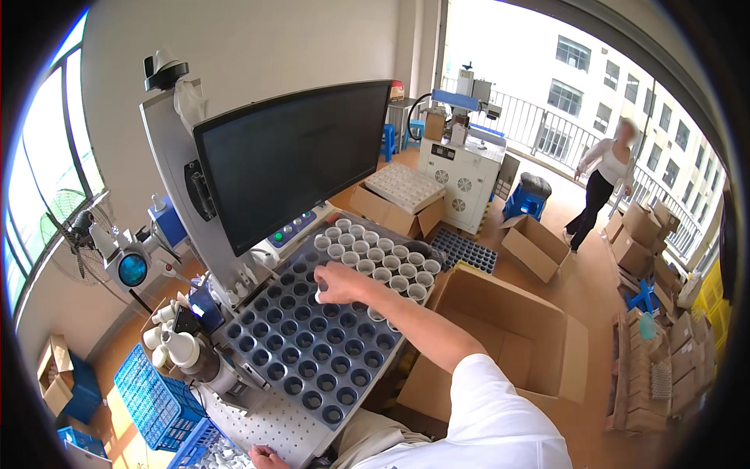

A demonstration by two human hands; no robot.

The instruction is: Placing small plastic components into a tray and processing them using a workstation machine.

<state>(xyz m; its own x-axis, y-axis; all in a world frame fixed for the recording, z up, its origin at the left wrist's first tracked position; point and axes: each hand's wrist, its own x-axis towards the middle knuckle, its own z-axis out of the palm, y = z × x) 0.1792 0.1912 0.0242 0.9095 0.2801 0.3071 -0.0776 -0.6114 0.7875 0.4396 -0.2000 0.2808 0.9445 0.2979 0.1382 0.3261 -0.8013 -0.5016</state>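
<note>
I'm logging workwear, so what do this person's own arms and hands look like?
A white sleeve ends near the right elbow, leaving the forearm bare. The right hand has no glove, and no watch shows at its wrist. The left hand, cut off by the lower edge, shows no glove; its sleeve is out of view.

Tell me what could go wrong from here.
The right forearm crosses over the white cups and might nudge some out of place. The small white piece at the right hand could slip if the grip is loose. A knocked cup might drop into the open cardboard box alongside.
</note>
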